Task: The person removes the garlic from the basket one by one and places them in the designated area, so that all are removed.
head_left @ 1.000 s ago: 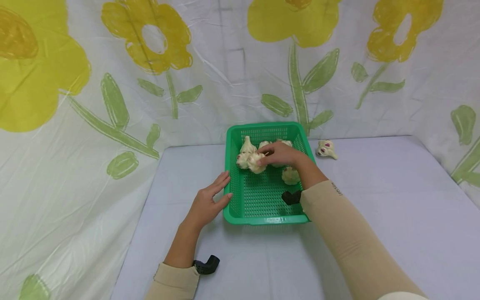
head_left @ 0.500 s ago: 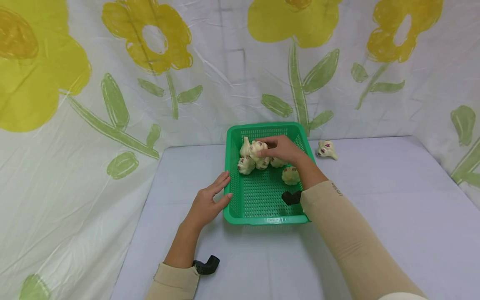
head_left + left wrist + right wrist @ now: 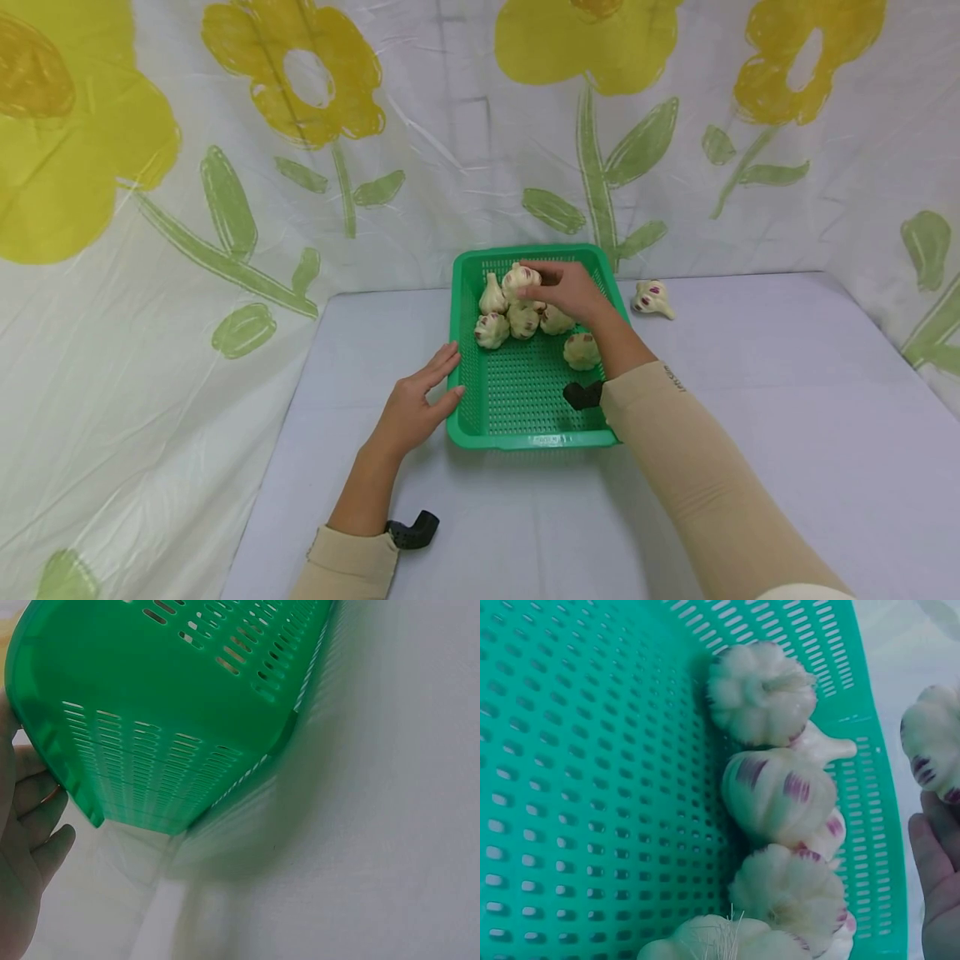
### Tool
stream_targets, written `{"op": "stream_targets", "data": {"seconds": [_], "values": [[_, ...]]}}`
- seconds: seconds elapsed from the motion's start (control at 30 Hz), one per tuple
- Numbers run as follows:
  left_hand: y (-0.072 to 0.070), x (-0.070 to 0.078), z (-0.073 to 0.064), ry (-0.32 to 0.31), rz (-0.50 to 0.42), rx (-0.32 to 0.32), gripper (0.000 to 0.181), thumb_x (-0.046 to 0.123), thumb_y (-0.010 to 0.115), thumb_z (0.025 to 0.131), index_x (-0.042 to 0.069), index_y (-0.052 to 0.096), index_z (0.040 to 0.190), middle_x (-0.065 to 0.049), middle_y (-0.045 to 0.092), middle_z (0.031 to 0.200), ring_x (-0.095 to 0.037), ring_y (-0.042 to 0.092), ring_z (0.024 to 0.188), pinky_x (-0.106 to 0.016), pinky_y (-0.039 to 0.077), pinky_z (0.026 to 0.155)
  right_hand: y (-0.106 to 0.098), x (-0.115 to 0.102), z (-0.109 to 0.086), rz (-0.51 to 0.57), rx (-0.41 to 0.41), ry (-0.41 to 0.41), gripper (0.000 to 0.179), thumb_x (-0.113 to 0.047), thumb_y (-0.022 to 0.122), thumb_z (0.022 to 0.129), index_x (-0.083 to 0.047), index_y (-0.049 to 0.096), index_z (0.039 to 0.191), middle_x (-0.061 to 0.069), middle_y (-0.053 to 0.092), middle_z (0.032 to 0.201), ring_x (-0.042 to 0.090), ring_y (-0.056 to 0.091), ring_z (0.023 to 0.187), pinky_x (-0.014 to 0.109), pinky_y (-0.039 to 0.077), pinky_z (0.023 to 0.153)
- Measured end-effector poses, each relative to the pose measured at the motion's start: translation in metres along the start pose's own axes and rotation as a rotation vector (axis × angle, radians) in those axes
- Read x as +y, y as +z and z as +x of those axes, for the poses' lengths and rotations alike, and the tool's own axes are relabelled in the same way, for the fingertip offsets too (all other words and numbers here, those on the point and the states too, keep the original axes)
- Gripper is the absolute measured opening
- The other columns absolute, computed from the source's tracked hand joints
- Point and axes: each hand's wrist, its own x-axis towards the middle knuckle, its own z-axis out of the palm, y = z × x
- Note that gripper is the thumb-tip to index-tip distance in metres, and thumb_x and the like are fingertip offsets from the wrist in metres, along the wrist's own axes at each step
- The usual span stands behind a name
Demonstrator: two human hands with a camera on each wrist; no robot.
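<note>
A green perforated plastic basket (image 3: 525, 442) sits on the white-covered table. My right hand (image 3: 566, 290) pinches a garlic bulb (image 3: 519, 278) between thumb and fingers, over the back part of the basket. In the right wrist view, that held bulb (image 3: 937, 742) shows purple streaks and is cut off by the frame. Below it, several garlic bulbs (image 3: 780, 795) lie packed along one side of the basket. One bulb (image 3: 581, 352) lies apart from them near the right wall. My left hand (image 3: 411, 412) rests on the basket's left rim, its fingers (image 3: 41, 814) extended along the outside.
Another garlic bulb (image 3: 652, 298) lies on the table (image 3: 757, 400) to the right of the basket. Behind the table hangs a white cloth (image 3: 465, 183) painted with yellow flowers. Black wrist cameras (image 3: 414, 530) sit at both sleeves.
My right hand has lifted the garlic bulb from the front of the group and carried it toward the back of the basket. My left hand has stayed on the rim.
</note>
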Motion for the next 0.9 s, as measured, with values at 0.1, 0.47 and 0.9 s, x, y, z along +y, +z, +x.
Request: {"op": "stream_targets", "data": {"seconds": [0.1,0.47,0.9], "values": [[0.0002,-0.0002,0.0003,-0.002,0.002,-0.003,0.053,0.021,0.066,0.095,0.004,0.052,0.142,0.002,0.042,0.154,-0.017,0.041,0.141,-0.039,0.04,0.111,-0.0003,-0.0007,-0.0005,-0.007,0.023,0.004,0.061,-0.043,0.075,0.085,-0.027,0.056,0.141,0.003,0.054,0.145,0.023,0.055,0.127,0.045,0.05,0.102],[-0.0007,-0.0006,0.0001,-0.024,-0.002,-0.012,0.053,0.022,0.066,0.095,0.005,0.051,0.143,0.003,0.041,0.154,-0.017,0.04,0.142,-0.039,0.04,0.112,0.0005,-0.0018,0.0006,0.024,0.103,0.007,0.059,-0.045,0.076,0.084,-0.03,0.059,0.138,0.001,0.058,0.141,0.019,0.059,0.12,0.043,0.052,0.097],[-0.0007,-0.0009,0.0004,-0.018,-0.013,-0.011,0.053,0.022,0.066,0.095,0.006,0.051,0.143,0.003,0.041,0.154,-0.016,0.04,0.142,-0.038,0.04,0.112,-0.0008,-0.005,-0.0006,0.128,0.212,-0.01,0.061,-0.043,0.08,0.08,-0.026,0.061,0.135,0.002,0.062,0.136,0.018,0.06,0.121,0.04,0.054,0.096]]}}
